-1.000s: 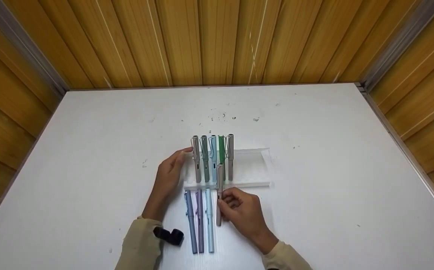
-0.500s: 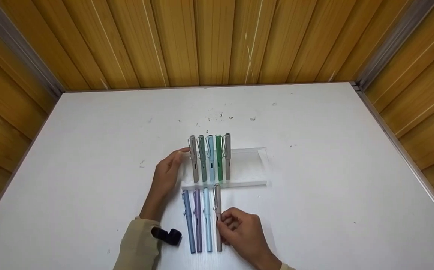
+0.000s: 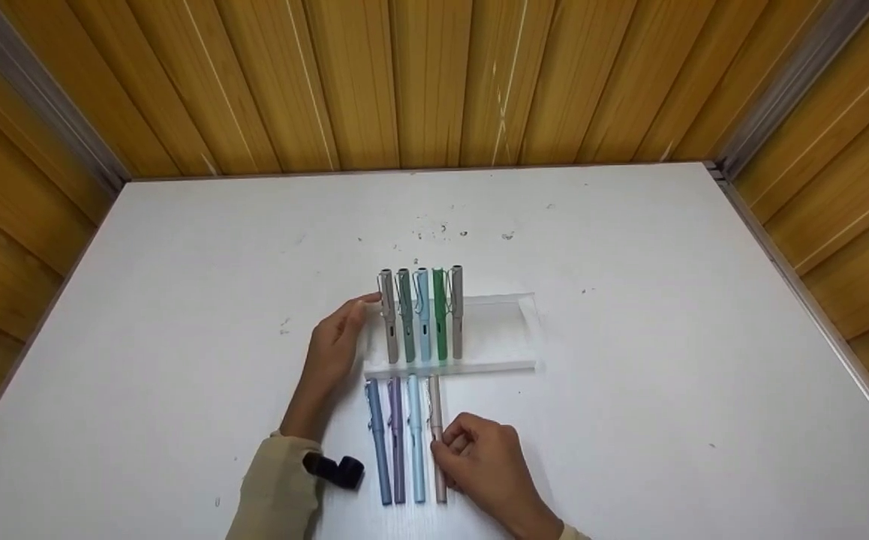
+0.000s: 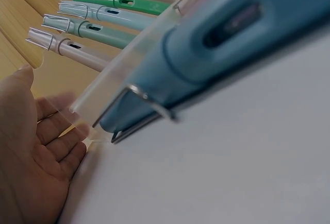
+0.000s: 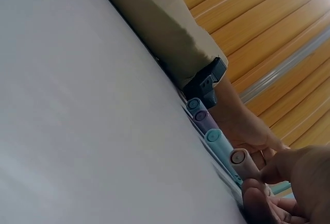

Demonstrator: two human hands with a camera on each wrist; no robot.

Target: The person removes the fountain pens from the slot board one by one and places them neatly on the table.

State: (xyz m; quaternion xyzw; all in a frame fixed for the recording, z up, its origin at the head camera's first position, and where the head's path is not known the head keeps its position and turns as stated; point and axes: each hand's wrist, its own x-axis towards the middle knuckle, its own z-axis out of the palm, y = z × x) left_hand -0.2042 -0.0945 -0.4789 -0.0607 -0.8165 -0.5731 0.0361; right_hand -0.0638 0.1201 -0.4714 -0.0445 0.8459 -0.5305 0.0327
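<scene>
My right hand (image 3: pixel 487 465) pinches a taupe pen (image 3: pixel 436 405) with a wire clip, low on its barrel, between thumb and forefinger. It lies at the right end of a row with a light-blue pen (image 3: pixel 416 439), a purple pen (image 3: pixel 398 442) and a dark-blue pen (image 3: pixel 379 442). Behind that row stands a clear plastic pen stand (image 3: pixel 498 330); my left hand (image 3: pixel 335 341) holds its left edge. Several capped pens lean on the stand, among them a green pen (image 3: pixel 440 315). In the right wrist view, the pinched taupe pen (image 5: pixel 245 163) shows its round end.
A black strap device (image 3: pixel 335 471) sits on the left sleeve (image 3: pixel 277 487), beside the dark-blue pen. The white table (image 3: pixel 667 360) has small dark marks toward its back. Wood-grain panels (image 3: pixel 434 82) wall the table's back and sides.
My right hand has brought the taupe pen down and toward me from in front of the stand, to beside the light-blue pen. My left hand stays at the stand's edge.
</scene>
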